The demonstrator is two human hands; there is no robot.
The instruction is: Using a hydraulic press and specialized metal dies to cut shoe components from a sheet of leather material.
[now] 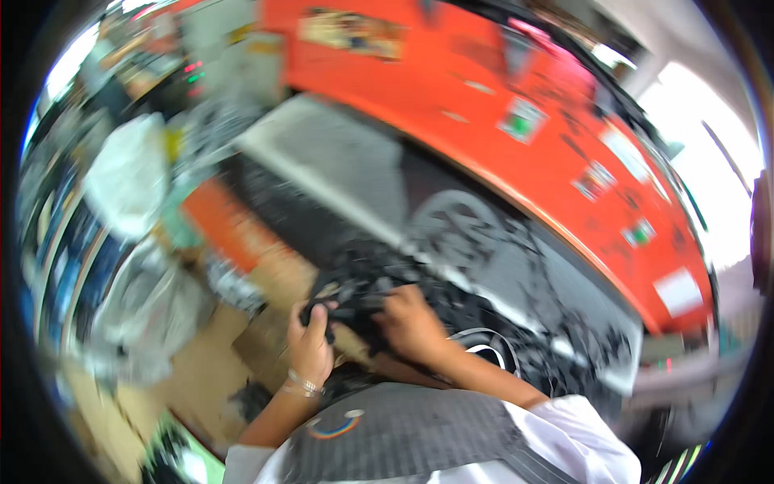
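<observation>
My left hand [311, 347] is closed around a small dark piece [317, 316] that looks soft, perhaps fabric or rubber; blur hides its kind. Close by on the right, my right hand [411, 323] has its fingers bent together over black material, and what they grip is too blurred to make out. A heap of black scraps [476, 310] lies just beyond and to the right of both hands, spilling along the front of the grey machine bed. A white-edged black loop [488, 343] rests beside my right forearm.
Across the far side stands a large orange machine panel [451, 97] above a grey metal ledge [339, 153]. White plastic bags [127, 173] and cardboard [218, 339] lie to the left. A green bin [189, 452] sits at lower left. Another person [109, 56] is far back left.
</observation>
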